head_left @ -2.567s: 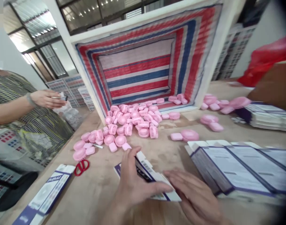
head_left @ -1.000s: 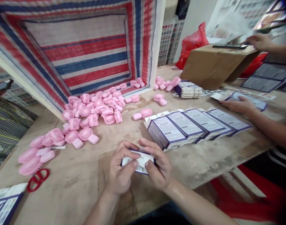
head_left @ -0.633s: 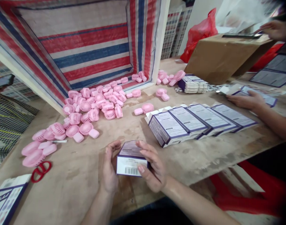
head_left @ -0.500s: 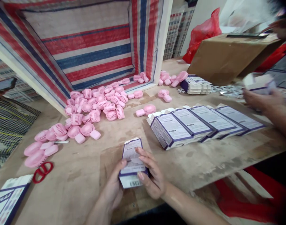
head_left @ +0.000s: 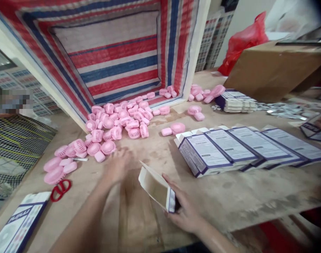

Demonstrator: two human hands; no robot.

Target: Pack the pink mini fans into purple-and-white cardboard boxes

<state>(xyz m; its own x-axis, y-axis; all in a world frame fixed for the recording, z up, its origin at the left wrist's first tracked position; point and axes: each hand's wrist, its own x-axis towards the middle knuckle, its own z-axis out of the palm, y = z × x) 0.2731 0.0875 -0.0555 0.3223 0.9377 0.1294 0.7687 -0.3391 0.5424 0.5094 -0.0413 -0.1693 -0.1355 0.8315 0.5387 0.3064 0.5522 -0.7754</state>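
One carton (head_left: 156, 189), open end now showing, is gripped by the right hand (head_left: 182, 205) near the front edge of the tabletop (head_left: 236, 200); the left hand (head_left: 120, 163), grasp unclear, has moved beside pink fans (head_left: 132, 123).

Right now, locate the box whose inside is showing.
In the head view, the open box is just below the centre, held in the right hand, to the left of the row of purple-and-white boxes on the table.

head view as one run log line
left hand: near pink round plastic fans, contact unclear | right hand: holding open purple-and-white cardboard box
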